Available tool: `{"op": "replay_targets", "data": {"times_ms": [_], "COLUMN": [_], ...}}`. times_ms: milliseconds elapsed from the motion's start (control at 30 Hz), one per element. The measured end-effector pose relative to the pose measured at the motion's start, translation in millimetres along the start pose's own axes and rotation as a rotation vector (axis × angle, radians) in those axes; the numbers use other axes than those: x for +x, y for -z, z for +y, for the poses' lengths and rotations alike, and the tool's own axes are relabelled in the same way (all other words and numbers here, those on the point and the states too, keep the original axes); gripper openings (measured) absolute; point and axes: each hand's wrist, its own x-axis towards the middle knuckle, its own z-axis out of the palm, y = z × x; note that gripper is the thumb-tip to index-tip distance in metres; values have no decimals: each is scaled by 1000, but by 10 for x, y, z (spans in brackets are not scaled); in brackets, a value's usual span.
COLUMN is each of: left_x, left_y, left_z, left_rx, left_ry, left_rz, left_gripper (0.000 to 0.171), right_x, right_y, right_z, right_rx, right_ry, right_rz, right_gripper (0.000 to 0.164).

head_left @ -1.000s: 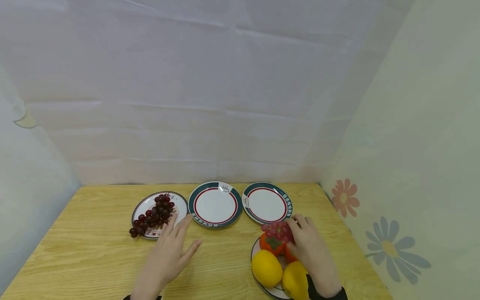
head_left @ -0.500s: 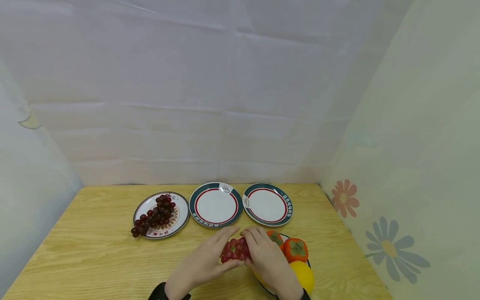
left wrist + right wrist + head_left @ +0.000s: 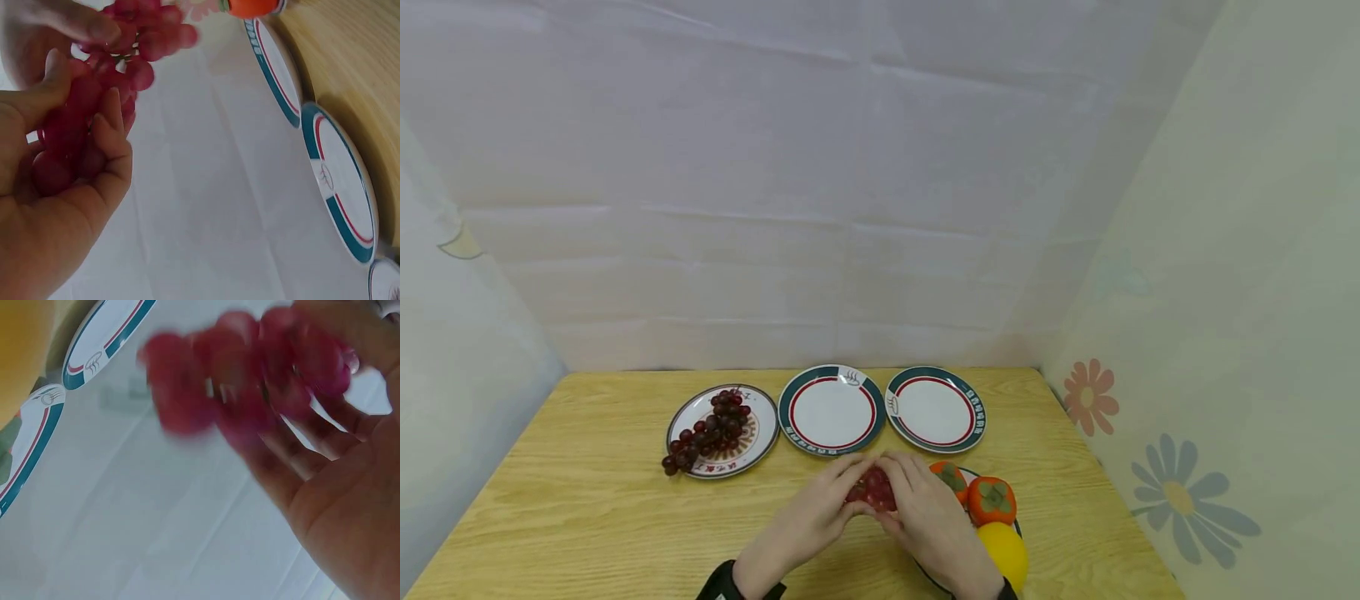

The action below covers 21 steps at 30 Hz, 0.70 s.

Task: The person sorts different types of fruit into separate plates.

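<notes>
A bunch of red grapes (image 3: 878, 490) sits between a person's two hands, lifted above a wooden table (image 3: 587, 483). The left hand (image 3: 822, 505) clasps it from one side, its fingers curled about the fruit in the left-wrist view, where a bit of green stem shows among the grapes. The right hand (image 3: 927, 518) grips the same bunch from the other side; the grapes blur in the right-wrist view. From above, the fingertips of both hands come close over the top of the bunch; whether they touch is hard to tell.

Just to the right of the right hand are two orange persimmons (image 3: 992, 501) with green caps, and nearer the right wrist a yellow fruit (image 3: 1004, 553). All rest on a fruit plate (image 3: 1018, 528), partly hidden by that hand and forearm.

Beyond the hands, two green-rimmed plates (image 3: 832, 409) with red inner rings lie side by side, one ahead of the left hand, the other ahead of the right. Farther out to the left hand's left, a patterned plate (image 3: 764, 429) bears a bunch of dark grapes (image 3: 721, 429), its tail hanging over the rim. A black cuff (image 3: 724, 583) circles the left wrist. A pale cloth (image 3: 842, 208) hangs behind everything, well past both hands.
</notes>
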Motion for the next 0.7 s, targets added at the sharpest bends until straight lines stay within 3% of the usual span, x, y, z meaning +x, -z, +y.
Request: {"op": "replay_targets", "data": {"times_ms": [100,200,300,433,500,567,700], "left_x": [-12,-70,-166,-319,-401,-485,-620], "left_y": [22,61,116,174,177,159,97], "left_z": [-173,-423,-684,-962,-1059,-1123,-1176], "left_rx": [125,226,272,265,269,284,378], "left_ry": [-44,-7,109,349,467,568,681], "left_rz": [165,319,460,574,557,474,291], "left_gripper": [37,34,35,37,38,42,45], "right_x": [-22,-55,-85,-118,-134,-147,-160], "right_y": [7,28,47,64,73,85,118], "right_z": [65,142,210,275,296,310,334], "right_rx": [-31,-49,-54,-33,-26,-21,-16], "right_ry": [-15,-32,-41,-57,-68,-80,-113], "right_rz": [33,75,96,95,88,77,60], "right_gripper": [67,65,59,50,47,45,42]}}
